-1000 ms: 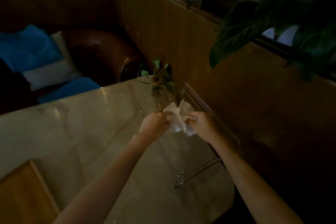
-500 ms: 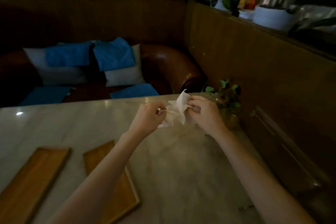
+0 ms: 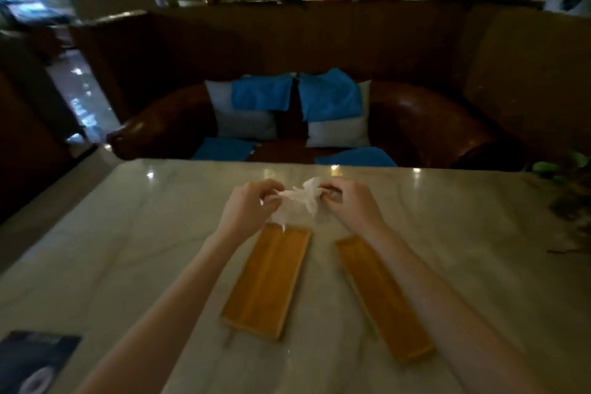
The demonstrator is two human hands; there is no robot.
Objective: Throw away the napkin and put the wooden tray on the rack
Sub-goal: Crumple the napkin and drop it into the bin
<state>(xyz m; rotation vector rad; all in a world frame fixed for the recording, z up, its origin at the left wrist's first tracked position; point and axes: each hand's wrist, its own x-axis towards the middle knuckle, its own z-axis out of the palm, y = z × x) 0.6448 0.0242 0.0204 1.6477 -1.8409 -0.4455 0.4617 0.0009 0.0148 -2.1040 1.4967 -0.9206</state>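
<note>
A crumpled white napkin (image 3: 302,197) hangs in the air above the marble table (image 3: 128,233), pinched at both ends. My left hand (image 3: 248,209) grips its left end and my right hand (image 3: 347,203) grips its right end. Two long wooden trays lie on the table below my arms: the left tray (image 3: 268,280) under the napkin, the right tray (image 3: 382,296) partly covered by my right forearm. No rack or bin is in view.
A brown leather sofa (image 3: 425,125) with blue and grey cushions (image 3: 329,105) runs along the table's far edge. A small potted plant (image 3: 572,189) stands at the table's right side. A dark card (image 3: 32,361) lies at the near left corner.
My view has swung left from the wall side to the table's middle. Both hands kept hold of the napkin and now sit above the two wooden trays.
</note>
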